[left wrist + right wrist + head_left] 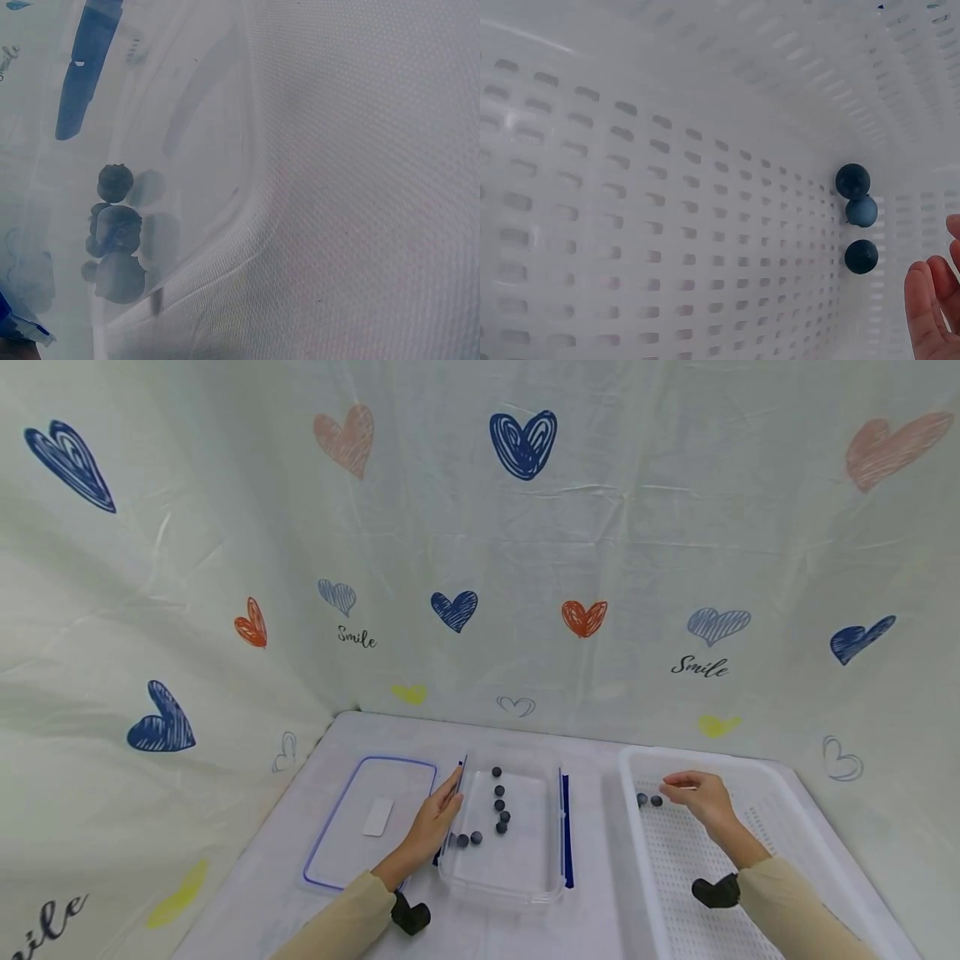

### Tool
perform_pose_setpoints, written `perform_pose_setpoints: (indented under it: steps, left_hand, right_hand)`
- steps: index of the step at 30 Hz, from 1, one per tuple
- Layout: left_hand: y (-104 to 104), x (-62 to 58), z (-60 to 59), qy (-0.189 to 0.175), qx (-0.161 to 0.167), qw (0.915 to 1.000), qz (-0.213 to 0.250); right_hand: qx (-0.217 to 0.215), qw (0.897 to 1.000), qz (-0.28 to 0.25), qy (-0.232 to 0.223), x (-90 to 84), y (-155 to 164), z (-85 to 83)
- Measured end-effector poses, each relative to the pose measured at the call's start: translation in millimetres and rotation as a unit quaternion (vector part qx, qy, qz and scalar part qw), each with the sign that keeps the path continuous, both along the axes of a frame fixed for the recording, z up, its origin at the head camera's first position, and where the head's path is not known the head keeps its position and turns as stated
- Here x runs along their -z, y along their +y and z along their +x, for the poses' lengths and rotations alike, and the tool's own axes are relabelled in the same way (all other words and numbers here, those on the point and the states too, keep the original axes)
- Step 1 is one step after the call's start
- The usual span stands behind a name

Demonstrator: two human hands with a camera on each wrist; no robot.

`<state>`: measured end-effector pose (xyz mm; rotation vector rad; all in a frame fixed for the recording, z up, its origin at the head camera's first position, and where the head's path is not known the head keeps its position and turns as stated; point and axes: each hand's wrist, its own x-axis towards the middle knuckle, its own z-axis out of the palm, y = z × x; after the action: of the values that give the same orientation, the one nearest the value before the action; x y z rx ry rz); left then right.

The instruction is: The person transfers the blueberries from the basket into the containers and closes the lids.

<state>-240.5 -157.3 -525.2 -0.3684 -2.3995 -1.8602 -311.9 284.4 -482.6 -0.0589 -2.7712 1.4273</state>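
My left hand (429, 822) rests along the left side of a clear plastic box (504, 893), its fingers fairly straight against the blue-edged flap. Inside the box lie several blueberries (499, 791), some in an uneven column and some near the left wall. The left wrist view shows blueberries (120, 277) through the clear wall, with a fingertip (16, 349) in the bottom corner. My right hand (701, 797) hovers inside a white perforated basket (637, 860), close to its blueberries (656, 801). Three blueberries (862, 256) show in the right wrist view, left of the fingers (922, 304); no berry is visible between them.
A clear lid with a blue rim (330, 835) and a white label lies left of the box. A blue latch flap (567, 835) hangs out on the box's right side. A heart-printed curtain (480, 527) stands behind the white-covered table (592, 827).
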Motion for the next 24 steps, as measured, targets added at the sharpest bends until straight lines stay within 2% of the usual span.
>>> perform_pose_setpoints:
  steps: [12, 20, 24]
  left_hand:
    - [1.2, -1.4, 0.5, -0.003, -0.009, 0.9999, -0.008]
    - [7.0, -33.4, 17.8, -0.012, -0.004, 0.9999, -0.007]
    - [7.3, -34.2, 18.1, -0.012, -0.003, 0.9999, -0.003]
  right_hand:
    - [-0.004, 0.999, 0.028, 0.025, 20.8, 11.1, -4.9]
    - [-0.007, 0.999, 0.015, 0.032, 32.8, 13.3, -9.7]
    - [-0.007, 0.999, 0.013, 0.033, 37.9, 12.5, -13.0]
